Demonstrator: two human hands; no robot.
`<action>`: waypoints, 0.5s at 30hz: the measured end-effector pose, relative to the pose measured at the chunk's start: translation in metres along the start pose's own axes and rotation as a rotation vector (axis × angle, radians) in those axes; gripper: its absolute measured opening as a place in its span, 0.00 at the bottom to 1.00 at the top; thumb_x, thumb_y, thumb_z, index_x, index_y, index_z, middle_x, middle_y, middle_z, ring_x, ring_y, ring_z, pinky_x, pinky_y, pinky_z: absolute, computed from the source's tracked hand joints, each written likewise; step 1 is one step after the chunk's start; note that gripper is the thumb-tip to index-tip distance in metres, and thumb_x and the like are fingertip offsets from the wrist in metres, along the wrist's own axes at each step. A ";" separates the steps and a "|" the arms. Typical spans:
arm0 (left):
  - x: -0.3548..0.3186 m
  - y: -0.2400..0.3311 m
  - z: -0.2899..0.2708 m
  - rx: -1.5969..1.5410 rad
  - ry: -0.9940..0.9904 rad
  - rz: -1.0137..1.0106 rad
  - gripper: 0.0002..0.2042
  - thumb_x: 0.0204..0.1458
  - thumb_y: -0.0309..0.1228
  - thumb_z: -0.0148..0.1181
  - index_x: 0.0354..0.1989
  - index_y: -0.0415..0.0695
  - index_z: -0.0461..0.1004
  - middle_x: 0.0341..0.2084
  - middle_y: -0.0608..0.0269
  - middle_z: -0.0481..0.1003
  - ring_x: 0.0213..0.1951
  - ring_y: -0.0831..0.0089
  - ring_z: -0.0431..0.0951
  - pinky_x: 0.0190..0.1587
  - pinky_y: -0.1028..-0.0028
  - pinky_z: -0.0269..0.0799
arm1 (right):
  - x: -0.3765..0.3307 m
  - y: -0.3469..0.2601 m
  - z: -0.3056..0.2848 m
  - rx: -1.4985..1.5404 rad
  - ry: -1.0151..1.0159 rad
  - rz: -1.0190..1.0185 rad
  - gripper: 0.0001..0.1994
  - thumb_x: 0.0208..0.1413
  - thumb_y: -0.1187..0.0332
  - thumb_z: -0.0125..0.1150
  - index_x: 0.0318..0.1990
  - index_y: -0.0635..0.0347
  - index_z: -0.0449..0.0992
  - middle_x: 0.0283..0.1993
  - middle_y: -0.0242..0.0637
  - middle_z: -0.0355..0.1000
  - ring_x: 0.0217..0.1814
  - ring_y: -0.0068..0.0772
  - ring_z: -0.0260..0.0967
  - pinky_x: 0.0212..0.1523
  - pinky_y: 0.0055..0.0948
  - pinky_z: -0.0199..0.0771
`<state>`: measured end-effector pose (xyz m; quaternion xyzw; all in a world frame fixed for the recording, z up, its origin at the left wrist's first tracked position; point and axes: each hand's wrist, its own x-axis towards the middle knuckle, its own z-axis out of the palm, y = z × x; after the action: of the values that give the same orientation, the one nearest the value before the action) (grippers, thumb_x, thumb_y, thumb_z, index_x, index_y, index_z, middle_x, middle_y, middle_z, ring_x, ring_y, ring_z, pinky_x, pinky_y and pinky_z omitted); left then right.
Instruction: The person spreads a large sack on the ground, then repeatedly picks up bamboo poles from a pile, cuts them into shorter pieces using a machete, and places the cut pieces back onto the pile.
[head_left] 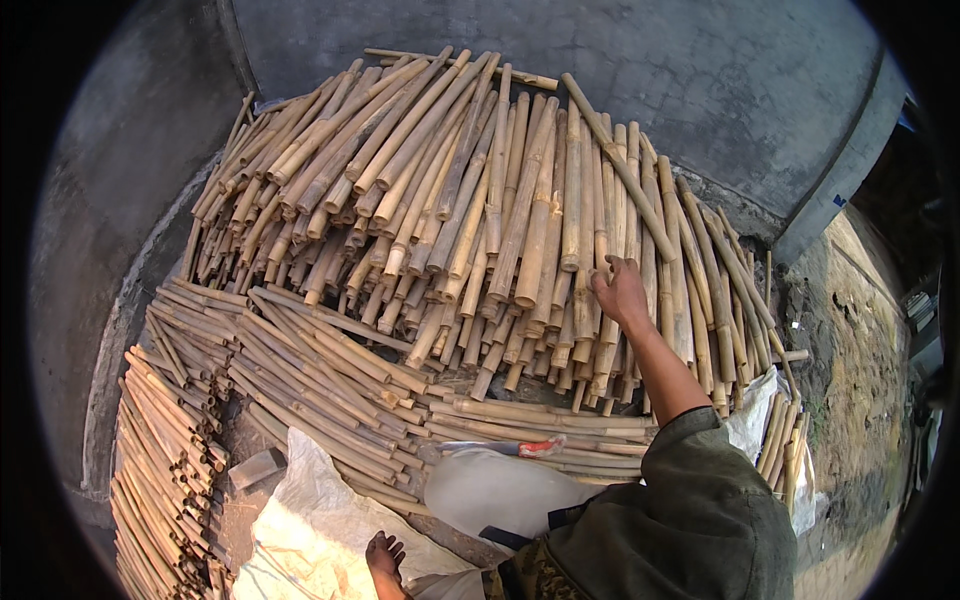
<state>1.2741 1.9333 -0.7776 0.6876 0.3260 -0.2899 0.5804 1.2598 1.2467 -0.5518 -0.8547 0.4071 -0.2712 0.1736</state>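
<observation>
We're up at head height, one wide fisheye tipped down, close above the dark sleeve, facing the grey wall!

Over the big bamboo pile, you have free air for your right hand to pass. Behind the pile, the grey wall stops you; in front of it, your bent leg and lower bamboo rows are obstacles.
</observation>
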 end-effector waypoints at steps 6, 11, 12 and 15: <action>-0.006 0.001 -0.002 -0.008 0.012 0.001 0.22 0.68 0.43 0.51 0.65 0.43 0.66 0.50 0.50 0.77 0.40 0.59 0.82 0.36 0.63 0.78 | 0.008 0.025 0.011 -0.126 -0.066 0.224 0.29 0.60 0.52 0.61 0.58 0.72 0.74 0.59 0.65 0.69 0.63 0.64 0.67 0.62 0.47 0.69; -0.012 -0.003 -0.005 0.008 0.011 0.005 0.24 0.68 0.42 0.50 0.67 0.43 0.65 0.52 0.48 0.76 0.42 0.57 0.82 0.38 0.62 0.79 | 0.022 0.075 0.031 0.010 -0.190 0.311 0.32 0.62 0.50 0.55 0.59 0.76 0.71 0.58 0.71 0.70 0.52 0.69 0.74 0.56 0.49 0.75; -0.012 -0.004 -0.006 -0.003 0.018 0.005 0.23 0.68 0.42 0.51 0.66 0.42 0.66 0.51 0.49 0.77 0.41 0.58 0.82 0.37 0.63 0.78 | 0.022 0.079 0.032 0.018 -0.197 0.335 0.31 0.62 0.52 0.55 0.60 0.75 0.70 0.56 0.69 0.71 0.48 0.68 0.76 0.54 0.50 0.76; -0.012 -0.005 -0.006 -0.019 0.017 0.017 0.22 0.68 0.42 0.51 0.64 0.43 0.67 0.49 0.50 0.78 0.39 0.60 0.82 0.36 0.64 0.78 | 0.016 0.080 0.025 0.223 -0.284 0.479 0.29 0.61 0.58 0.56 0.62 0.73 0.68 0.53 0.61 0.74 0.43 0.61 0.77 0.49 0.51 0.80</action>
<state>1.2631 1.9386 -0.7708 0.6874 0.3278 -0.2758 0.5864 1.2349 1.1877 -0.6076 -0.7394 0.5367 -0.1430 0.3807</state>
